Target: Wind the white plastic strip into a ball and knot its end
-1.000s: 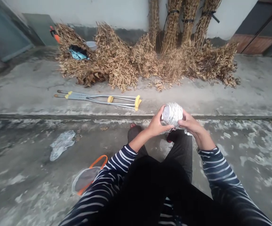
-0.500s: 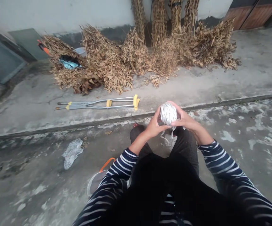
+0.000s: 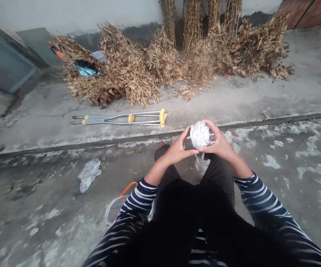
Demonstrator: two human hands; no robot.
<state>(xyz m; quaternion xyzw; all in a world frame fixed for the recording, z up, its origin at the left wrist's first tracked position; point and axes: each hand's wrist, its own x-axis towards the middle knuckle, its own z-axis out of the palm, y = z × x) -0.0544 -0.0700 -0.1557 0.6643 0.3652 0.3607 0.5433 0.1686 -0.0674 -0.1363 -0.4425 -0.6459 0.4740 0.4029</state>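
I hold a white ball (image 3: 199,134) wound from pale strips, with thin dark lines across it, in front of my knees. My left hand (image 3: 179,149) grips its left side, thumb under the ball. My right hand (image 3: 218,142) wraps over its right side and top. A loose pale strip end (image 3: 198,161) hangs just below the ball, between my hands. My striped sleeves and dark trousers fill the lower part of the view.
A pair of metal crutches (image 3: 121,118) with yellow pads lies on the raised concrete step. Bundles of dry brown leaves (image 3: 177,63) pile against the wall. A crumpled plastic bag (image 3: 89,174) and an orange-rimmed bag (image 3: 118,204) lie on the ground at my left.
My hands have turned the ball slightly, with the right hand now further over its top. The view has tilted and shifted a little; the ball stays between both hands.
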